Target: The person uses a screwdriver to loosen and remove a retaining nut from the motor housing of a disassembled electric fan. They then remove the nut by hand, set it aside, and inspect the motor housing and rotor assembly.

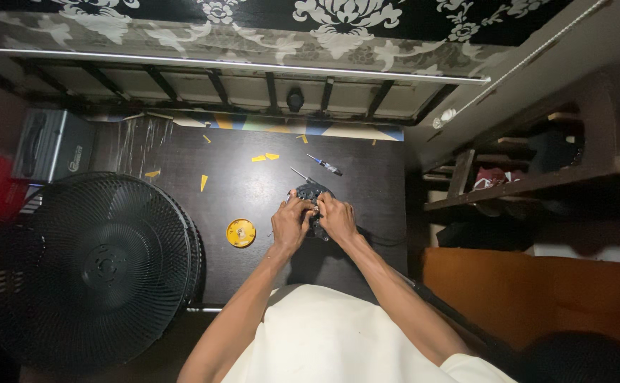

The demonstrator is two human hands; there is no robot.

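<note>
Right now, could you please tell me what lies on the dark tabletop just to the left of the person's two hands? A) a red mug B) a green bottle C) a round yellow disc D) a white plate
C: a round yellow disc lies flat on the dark tabletop, apart from the left hand, while both it and the right hand grip a small black device.

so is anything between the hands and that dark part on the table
Nothing visible is. The left hand and right hand are both already on the dark part. The screwdriver and the yellow disc lie off to the sides, apart from them.
</note>
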